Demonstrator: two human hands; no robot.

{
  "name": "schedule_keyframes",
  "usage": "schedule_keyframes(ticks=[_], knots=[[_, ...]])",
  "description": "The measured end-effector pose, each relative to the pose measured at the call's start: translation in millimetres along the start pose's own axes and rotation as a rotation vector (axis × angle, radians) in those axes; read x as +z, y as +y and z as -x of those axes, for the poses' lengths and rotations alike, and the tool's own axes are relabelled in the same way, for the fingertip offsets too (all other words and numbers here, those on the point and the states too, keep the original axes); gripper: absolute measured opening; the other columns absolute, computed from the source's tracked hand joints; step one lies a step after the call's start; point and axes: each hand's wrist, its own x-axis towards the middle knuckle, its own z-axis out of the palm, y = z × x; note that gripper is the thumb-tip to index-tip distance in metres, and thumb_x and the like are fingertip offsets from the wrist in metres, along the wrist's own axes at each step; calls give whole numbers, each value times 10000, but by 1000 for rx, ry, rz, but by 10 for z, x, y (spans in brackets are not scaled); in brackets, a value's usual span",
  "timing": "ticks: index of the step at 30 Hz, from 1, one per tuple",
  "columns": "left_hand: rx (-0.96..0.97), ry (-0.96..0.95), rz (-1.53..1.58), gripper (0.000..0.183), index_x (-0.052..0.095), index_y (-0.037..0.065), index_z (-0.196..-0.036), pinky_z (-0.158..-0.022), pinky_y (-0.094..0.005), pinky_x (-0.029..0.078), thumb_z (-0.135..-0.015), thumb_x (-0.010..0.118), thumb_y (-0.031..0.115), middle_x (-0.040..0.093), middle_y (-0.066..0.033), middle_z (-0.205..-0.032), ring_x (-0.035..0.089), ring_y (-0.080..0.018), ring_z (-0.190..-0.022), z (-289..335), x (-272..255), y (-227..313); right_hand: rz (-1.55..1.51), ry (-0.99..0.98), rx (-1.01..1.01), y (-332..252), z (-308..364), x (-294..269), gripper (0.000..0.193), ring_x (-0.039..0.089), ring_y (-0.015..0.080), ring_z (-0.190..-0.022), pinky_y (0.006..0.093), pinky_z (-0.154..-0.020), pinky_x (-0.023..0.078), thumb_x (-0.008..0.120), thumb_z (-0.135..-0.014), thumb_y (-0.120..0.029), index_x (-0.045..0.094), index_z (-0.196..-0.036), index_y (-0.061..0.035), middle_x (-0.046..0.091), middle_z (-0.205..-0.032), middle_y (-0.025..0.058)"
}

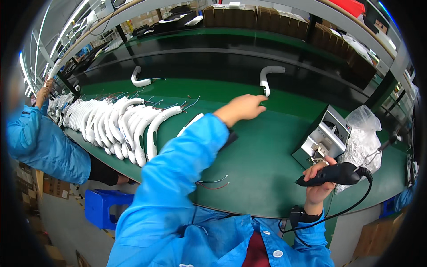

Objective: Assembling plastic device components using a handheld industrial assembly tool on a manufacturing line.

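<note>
White curved plastic part (268, 75), left hand (242, 108) touching

L arm stretched fwd, both hands (242, 108) (321, 180) w/ fingers curled.

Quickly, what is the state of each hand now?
Left hand: reaching the white curved part, grip cannot be told.
Right hand: closed on the black corded tool.

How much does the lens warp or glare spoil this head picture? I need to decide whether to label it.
Head view: strong fisheye bending, the bench edge curves and dark corners vignette the frame; ceiling lights glare at upper left; the left hand by the white curved part and the right hand gripping the black tool are sharp; the co-worker's sleeve at the rim is smeared.
</note>
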Motion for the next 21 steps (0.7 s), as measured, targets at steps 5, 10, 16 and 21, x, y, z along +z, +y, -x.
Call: schedule_keyframes(ticks=[5,10,16,21], knots=[[-549,-38,-88,575,651,-15,-1082,-852,-373,474,-891,520,511,640,-228,-1088,614,-327,-1028,1000,-852,-547,215,-40,-56,-58,-141,-219,815,603,260,-863,371,-790,490,631,-775,-624,422,-1230,19,593,-936,144],[-483,-37,221,632,518,-20,-1253,-938,-352,426,-848,606,458,581,-196,-1214,560,-296,-1114,1593,-498,-977,-63,55,9,-122,-264,-286,690,519,151,-661,300,-627,462,522,-913,-504,346,-1333,14,515,-789,78],[-225,141,592,532,440,45,-1258,-868,-339,494,-785,673,115,566,-105,-1114,568,-229,-1082,1545,-382,-256,-94,46,-193,-81,-626,-330,626,518,163,-633,290,-582,440,463,-936,-512,393,-1254,23,520,-775,94],[-10,197,996,573,425,70,-1245,-799,-304,499,-730,676,64,606,-102,-1027,622,-184,-903,1080,-153,559,17,28,-268,-62,-798,-324,585,526,156,-629,293,-603,466,477,-931,-510,413,-1173,19,530,-775,101]])
